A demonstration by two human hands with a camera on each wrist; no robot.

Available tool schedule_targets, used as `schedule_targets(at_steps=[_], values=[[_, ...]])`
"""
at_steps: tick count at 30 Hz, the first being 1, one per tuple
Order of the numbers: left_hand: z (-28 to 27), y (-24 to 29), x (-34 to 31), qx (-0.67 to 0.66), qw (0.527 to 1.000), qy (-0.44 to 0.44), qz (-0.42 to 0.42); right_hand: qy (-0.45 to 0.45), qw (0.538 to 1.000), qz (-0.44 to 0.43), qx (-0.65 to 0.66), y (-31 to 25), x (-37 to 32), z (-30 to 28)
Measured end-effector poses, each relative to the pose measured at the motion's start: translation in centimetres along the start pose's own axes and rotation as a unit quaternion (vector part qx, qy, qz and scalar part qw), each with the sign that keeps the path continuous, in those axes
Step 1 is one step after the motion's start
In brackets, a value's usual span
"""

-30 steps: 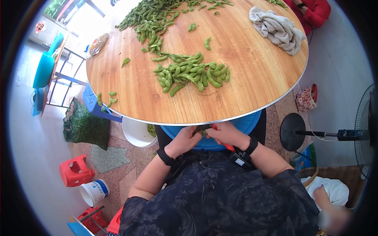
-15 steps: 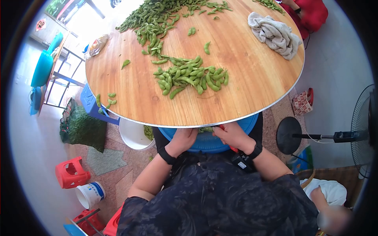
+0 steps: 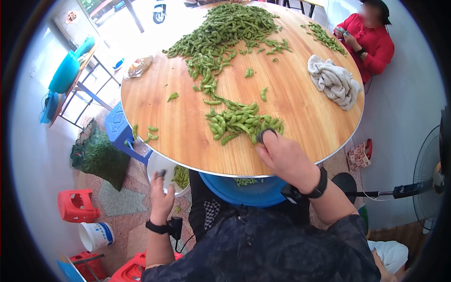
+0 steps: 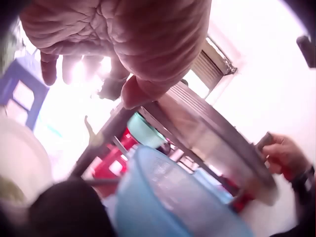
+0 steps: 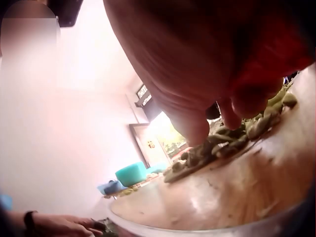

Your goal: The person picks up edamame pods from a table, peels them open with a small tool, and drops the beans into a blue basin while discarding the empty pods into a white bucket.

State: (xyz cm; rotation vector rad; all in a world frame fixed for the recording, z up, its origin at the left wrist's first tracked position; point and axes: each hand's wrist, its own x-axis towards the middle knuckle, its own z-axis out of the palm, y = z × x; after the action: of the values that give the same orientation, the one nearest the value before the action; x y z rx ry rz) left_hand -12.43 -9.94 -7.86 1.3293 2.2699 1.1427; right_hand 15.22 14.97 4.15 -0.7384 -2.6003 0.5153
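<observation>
Loosely spread, the left hand (image 3: 162, 201) grips nothing visible; the right hand (image 3: 289, 157) meets the near pods (image 3: 242, 123) on the table (image 3: 188, 145), any pinch hard to judge, their long axes pointing mixed ways.

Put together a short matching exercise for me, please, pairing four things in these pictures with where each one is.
Things:
1. Crumpled towel
2. Left hand
3. Blue basin
4. Right hand

Places:
A. Partly under the near edge of the wooden tabletop
B. At the nearer cluster of edamame pods
C. On the tabletop's right side
D. Off the tabletop, by the white bucket

Pairs: 1-C, 2-D, 3-A, 4-B
</observation>
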Motion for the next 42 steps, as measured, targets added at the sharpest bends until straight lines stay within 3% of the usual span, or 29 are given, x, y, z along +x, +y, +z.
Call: schedule_targets(at_steps=[2, 4, 6, 7, 8, 10, 11, 13, 14, 16, 18, 19, 20, 22, 24, 26, 28, 30, 31, 32, 33, 35, 37, 38, 40, 42], values=[[-0.9, -0.7, -0.4, 0.027, 0.995, 0.085, -0.034, 0.011, 0.999, -0.001, -0.033, 0.0, 1.8, 1.4], [-0.8, -0.2, -0.8, 0.051, 0.994, 0.093, 0.009, 0.018, 0.998, 0.003, -0.063, 0.4, 2.5, 2.5], [-0.5, 2.2, -1.0, -0.118, 0.983, -0.064, -0.123, 0.016, 0.996, 0.044, -0.075, 0.8, 2.6, 3.1], [0.7, 3.6, -1.0, -0.173, 0.98, -0.059, -0.072, 0.013, 0.996, 0.042, -0.078, 1.1, 2.6, 2.8], [1.5, 4.8, -0.9, -0.178, 0.979, -0.059, -0.074, 0.031, 0.997, 0.046, -0.05, 1.8, 2.3, 2.3], [2.8, 7.5, -0.3, -0.262, 0.94, -0.213, -0.044, 0.045, 0.997, 0.055, -0.026, 2.4, 1.4, 1.6], [3.2, 9.2, 0.2, -0.266, 0.938, -0.216, -0.046, 0.055, 0.998, 0.04, 0.007, 2.3, 0.9, 1.2], [3.9, 12.3, 1.3, -0.323, 0.865, -0.361, -0.13, 0.056, 0.997, 0.025, 0.041, 1.2, -0.4, 0.4], [4.8, 12.9, 1.7, -0.326, 0.863, -0.361, -0.136, 0.049, 0.997, 0.022, 0.05, 0.1, -1.3, 0.3], [6.6, 13.4, 2.5, -0.479, 0.745, -0.425, -0.187, 0.038, 0.997, 0.02, 0.06, -1.3, -2.8, 0.6], [7.6, 14.5, 2.8, -0.514, 0.722, -0.424, -0.185, 0.039, 0.986, -0.133, 0.096, -1.9, -4.1, 0.9], [7.8, 14.8, 2.9, -0.545, 0.701, -0.424, -0.179, 0.025, 0.982, -0.15, 0.112, -1.8, -4.8, 1.4], [7.8, 15.2, 2.9, -0.543, 0.701, -0.425, -0.184, 0.025, 0.982, -0.147, 0.116, -1.8, -5.1, 1.5], [7.6, 15.7, 2.7, -0.466, 0.758, -0.429, -0.155, 0.012, 0.983, -0.126, 0.135, -1.6, -5.8, 1.8], [7.6, 15.7, 2.4, -0.455, 0.761, -0.433, -0.166, -0.02, 0.979, -0.077, 0.19, -1.5, -6.6, 2.2], [7.6, 15.5, 1.9, -0.47, 0.77, -0.39, -0.187, 0.059, 0.948, -0.022, 0.311, -1.3, -7.1, 2.6], [7.8, 14.9, 1.4, -0.478, 0.771, -0.386, -0.168, 0.063, 0.948, -0.006, 0.312, -0.9, -7.0, 2.6], [8.1, 14.9, 1.0, -0.446, 0.816, -0.351, -0.113, -0.07, 0.912, 0.099, 0.391, -1.1, -6.6, 1.5], [8.1, 14.9, 0.8, -0.446, 0.815, -0.352, -0.114, -0.123, 0.898, 0.137, 0.399, -1.5, -6.5, 1.4], [8.2, 15.0, 0.8, -0.39, 0.86, -0.323, -0.064, -0.122, 0.898, 0.138, 0.4, -1.5, -6.6, 1.5], [8.2, 15.1, 0.8, -0.332, 0.897, -0.292, -0.012, -0.134, 0.9, 0.132, 0.395, -1.5, -6.7, 1.7], [7.1, 15.1, 0.6, -0.291, 0.923, -0.252, -0.017, -0.14, 0.904, 0.125, 0.385, -1.2, -6.8, 1.7], [5.7, 14.1, 0.8, -0.245, 0.957, -0.154, -0.031, -0.042, 0.956, 0.069, 0.281, -0.6, -6.7, 1.1], [4.8, 12.7, 0.9, -0.238, 0.966, -0.097, -0.04, -0.037, 0.958, 0.067, 0.275, 0.0, -6.4, 0.3], [2.8, 8.0, 1.6, -0.093, 0.99, -0.018, -0.106, -0.002, 0.988, 0.096, 0.119, 1.7, -5.0, -1.6], [0.9, 3.9, 1.8, 0.131, 0.988, 0.074, -0.036, 0.011, 0.99, 0.113, 0.081, 3.9, -2.9, -2.3]])
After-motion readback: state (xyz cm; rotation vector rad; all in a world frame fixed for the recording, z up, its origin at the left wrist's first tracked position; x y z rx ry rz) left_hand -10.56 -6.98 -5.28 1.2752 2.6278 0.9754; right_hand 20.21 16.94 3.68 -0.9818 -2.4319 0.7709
